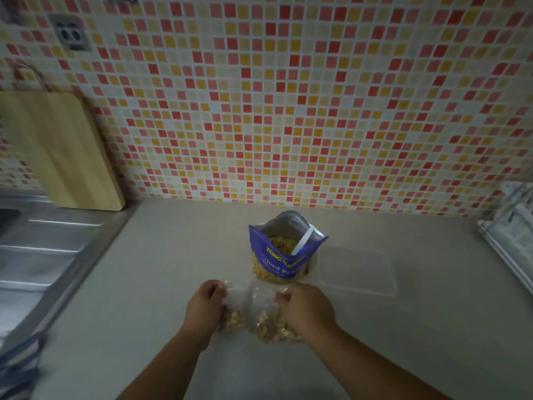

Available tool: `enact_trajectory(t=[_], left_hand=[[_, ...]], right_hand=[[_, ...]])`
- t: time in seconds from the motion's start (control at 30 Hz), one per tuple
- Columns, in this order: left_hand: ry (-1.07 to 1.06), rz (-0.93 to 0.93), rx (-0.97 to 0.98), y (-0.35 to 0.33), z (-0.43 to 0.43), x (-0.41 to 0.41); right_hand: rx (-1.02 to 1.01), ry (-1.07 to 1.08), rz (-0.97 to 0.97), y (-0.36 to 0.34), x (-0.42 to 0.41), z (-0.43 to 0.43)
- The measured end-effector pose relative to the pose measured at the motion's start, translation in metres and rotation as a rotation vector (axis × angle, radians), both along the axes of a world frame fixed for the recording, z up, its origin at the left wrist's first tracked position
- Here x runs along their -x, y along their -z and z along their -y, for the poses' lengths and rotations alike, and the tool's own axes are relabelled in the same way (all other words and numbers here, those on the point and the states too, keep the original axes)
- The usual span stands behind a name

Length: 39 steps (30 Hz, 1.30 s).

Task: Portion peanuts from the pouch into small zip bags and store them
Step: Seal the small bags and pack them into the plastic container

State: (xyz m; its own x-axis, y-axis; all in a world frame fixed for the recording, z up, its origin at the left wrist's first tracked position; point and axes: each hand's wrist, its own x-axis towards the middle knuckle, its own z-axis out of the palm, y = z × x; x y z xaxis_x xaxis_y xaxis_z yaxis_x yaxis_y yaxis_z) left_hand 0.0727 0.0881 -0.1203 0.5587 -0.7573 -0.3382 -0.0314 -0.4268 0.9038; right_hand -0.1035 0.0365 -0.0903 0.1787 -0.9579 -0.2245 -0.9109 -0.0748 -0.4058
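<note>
A blue peanut pouch (281,255) stands open on the counter (161,255), with a white scoop handle (302,241) sticking out of it. In front of the pouch I hold small clear zip bags with peanuts in them. My left hand (206,308) pinches the top of the left zip bag (232,319). The top of the right zip bag (266,321) is pinched by my right hand (305,310). Both bags rest low on the counter, side by side and touching.
A clear plastic lid or container (357,269) lies right of the pouch. A steel sink drainboard (43,255) is at the left, with a wooden cutting board (66,151) leaning on the tiled wall. A rack (516,226) is at the right edge.
</note>
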Motion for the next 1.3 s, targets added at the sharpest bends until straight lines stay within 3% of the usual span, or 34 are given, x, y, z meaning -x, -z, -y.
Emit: enact_trajectory(t=[0.2, 0.33, 0.43, 0.6, 0.67, 0.73, 0.8, 0.87, 1.0, 1.3], left_hand=[[0.075, 0.291, -0.074, 0.026, 0.004, -0.001], [0.066, 0.484, -0.069, 0.03, 0.004, 0.002], [0.077, 0.527, -0.1, 0.032, 0.005, 0.002], [0.142, 0.58, -0.115, 0.021, 0.003, 0.002], [0.061, 0.529, 0.026, -0.01, 0.005, 0.006], [0.023, 0.305, 0.238, -0.066, 0.005, 0.016], [0.168, -0.008, 0.476, -0.128, 0.0, 0.028], [0.33, -0.162, 0.636, -0.179, -0.008, 0.039], [0.402, -0.12, 0.798, -0.233, -0.018, 0.06], [0.408, -0.093, 0.896, -0.267, -0.025, 0.078]], right_hand=[[0.052, -0.042, -0.055, 0.025, -0.012, 0.002], [-0.019, -0.012, 0.23, 0.022, -0.008, -0.003], [-0.106, 0.024, 0.46, 0.007, -0.001, -0.008], [-0.051, -0.042, 0.683, -0.048, 0.018, -0.012], [-0.04, -0.089, 0.758, -0.082, 0.026, -0.015], [-0.026, -0.138, 0.86, -0.114, 0.035, -0.017], [-0.002, -0.172, 0.962, -0.146, 0.042, -0.019], [0.031, -0.206, 1.053, -0.173, 0.048, -0.023], [0.115, -0.213, 1.134, -0.21, 0.055, -0.03], [0.286, -0.219, 1.049, -0.243, 0.069, -0.042]])
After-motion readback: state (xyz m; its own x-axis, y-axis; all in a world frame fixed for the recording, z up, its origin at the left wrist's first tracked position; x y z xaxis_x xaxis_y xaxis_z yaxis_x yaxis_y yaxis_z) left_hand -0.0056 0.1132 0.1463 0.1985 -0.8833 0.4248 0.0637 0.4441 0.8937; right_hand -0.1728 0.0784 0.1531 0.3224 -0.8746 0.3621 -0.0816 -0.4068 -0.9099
